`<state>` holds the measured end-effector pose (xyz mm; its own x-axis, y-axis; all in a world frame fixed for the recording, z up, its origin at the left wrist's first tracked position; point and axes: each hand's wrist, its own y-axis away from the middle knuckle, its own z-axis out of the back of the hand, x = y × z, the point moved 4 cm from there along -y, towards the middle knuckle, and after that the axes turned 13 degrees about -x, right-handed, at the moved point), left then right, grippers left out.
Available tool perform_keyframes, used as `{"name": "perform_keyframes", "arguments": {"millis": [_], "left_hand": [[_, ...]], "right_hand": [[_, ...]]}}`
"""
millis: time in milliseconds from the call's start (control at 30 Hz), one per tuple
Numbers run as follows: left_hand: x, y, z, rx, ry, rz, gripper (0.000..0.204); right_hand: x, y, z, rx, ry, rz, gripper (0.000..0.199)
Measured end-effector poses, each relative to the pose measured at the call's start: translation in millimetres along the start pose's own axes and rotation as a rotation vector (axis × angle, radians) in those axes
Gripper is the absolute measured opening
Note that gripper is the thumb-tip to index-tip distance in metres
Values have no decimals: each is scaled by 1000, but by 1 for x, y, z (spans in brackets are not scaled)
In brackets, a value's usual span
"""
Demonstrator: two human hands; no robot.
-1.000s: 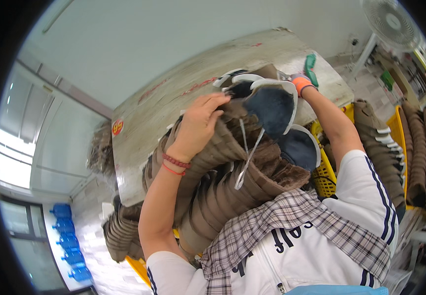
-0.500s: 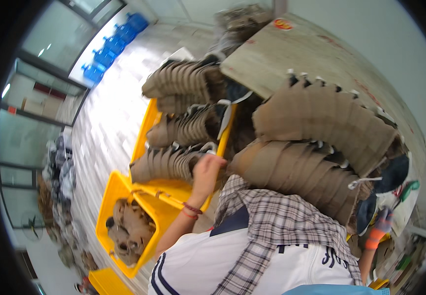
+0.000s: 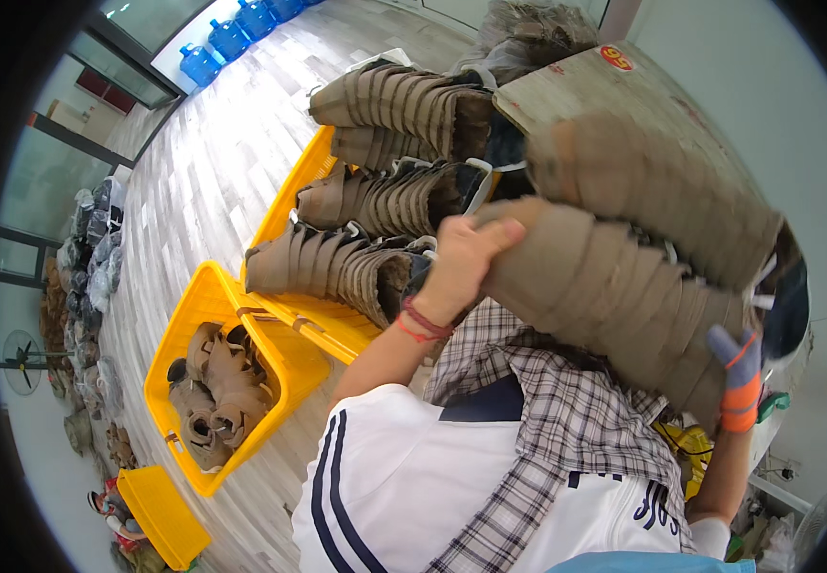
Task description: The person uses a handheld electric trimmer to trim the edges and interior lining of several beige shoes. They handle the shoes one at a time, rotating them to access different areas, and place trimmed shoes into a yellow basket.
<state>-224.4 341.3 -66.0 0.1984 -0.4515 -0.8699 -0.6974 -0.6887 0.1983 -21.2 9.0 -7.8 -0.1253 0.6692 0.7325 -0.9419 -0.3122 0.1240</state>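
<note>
A long stack of nested brown shoe uppers (image 3: 614,301) lies across in front of my chest. My left hand (image 3: 471,256) presses its left end, thumb raised and fingers partly hidden against the stack. At the right end is my right hand (image 3: 738,372), in a grey-purple and orange glove, with its thumb up along the stack; its other fingers are hidden behind. A second, blurred stack of uppers (image 3: 662,196) rests just beyond, on the pale table (image 3: 566,91). Beside my right hand, a green object (image 3: 773,407) shows partly.
On my left, several more stacks of uppers (image 3: 365,196) lie over a yellow crate (image 3: 284,215). A lower yellow crate (image 3: 160,387) holds loose uppers. Wrapped bundles (image 3: 98,239) line the floor, with blue water bottles (image 3: 227,38) by the glass wall.
My left hand has gone from beside the crate stacks to the near stack's left end. My right hand has risen to its right end. The whole view has shifted.
</note>
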Motion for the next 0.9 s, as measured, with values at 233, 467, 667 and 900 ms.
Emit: {"name": "perform_keyframes", "arguments": {"millis": [233, 467, 667, 900], "left_hand": [[-149, 68, 113, -440, 134, -538, 39], [-203, 267, 164, -1149, -89, -1094, 54], [-98, 347, 304, -1848, -459, -931, 63], [-9, 152, 369, -795, -1864, 332, 49]], "right_hand": [[192, -58, -100, 489, -588, 561, 40], [255, -43, -170, 753, -611, 815, 35], [65, -135, -195, 665, -483, 274, 30], [-67, -85, -115, 403, -295, 100, 28]]}}
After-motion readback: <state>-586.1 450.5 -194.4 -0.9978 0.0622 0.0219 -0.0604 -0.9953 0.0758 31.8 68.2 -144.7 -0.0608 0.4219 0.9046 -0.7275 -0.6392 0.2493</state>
